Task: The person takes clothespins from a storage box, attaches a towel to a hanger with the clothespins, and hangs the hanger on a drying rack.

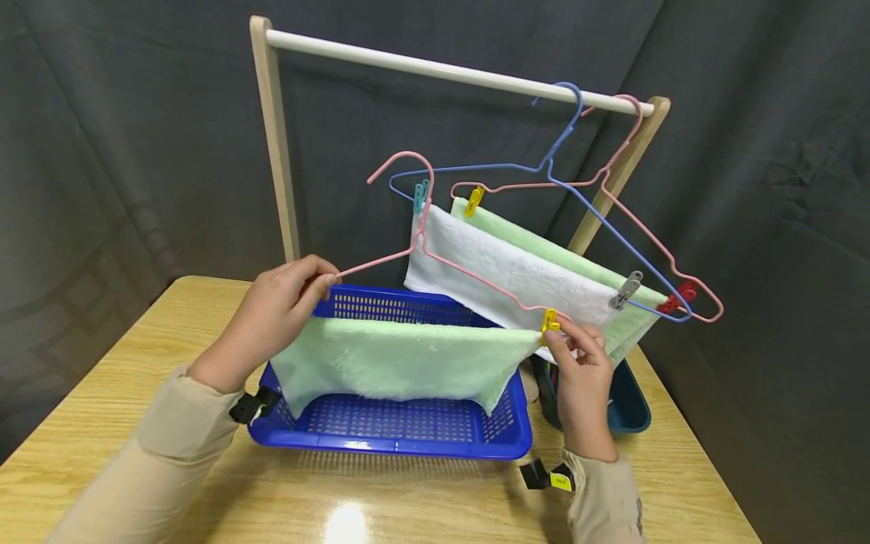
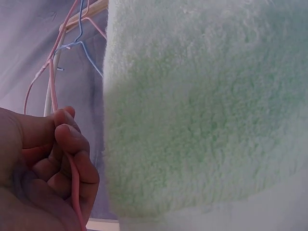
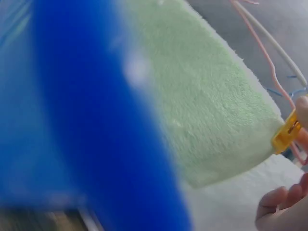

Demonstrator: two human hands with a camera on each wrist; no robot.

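Observation:
My left hand (image 1: pixel 285 310) grips the left arm of a pink hanger (image 1: pixel 485 285), its hook pointing up. Curled fingers close round the pink wire in the left wrist view. At the hanger's right end, my right hand (image 1: pixel 581 370) pinches a yellow clothespin (image 1: pixel 549 321) between thumb and fingers. That clothespin sits at the top right corner of a pale green towel (image 1: pixel 408 355), which hangs down over a blue basket (image 1: pixel 390 447). The towel's top left corner is hidden behind my left hand, so how it is held there cannot be told.
A wooden rack with a white rod (image 1: pixel 421 66) stands behind. From it hang a blue hanger (image 1: pixel 598 208) with a clipped white towel (image 1: pixel 503 257) and another pink hanger (image 1: pixel 642 219) with a clipped green towel (image 1: pixel 544 240). A dark teal bin (image 1: pixel 635 412) is at right, partly hidden.

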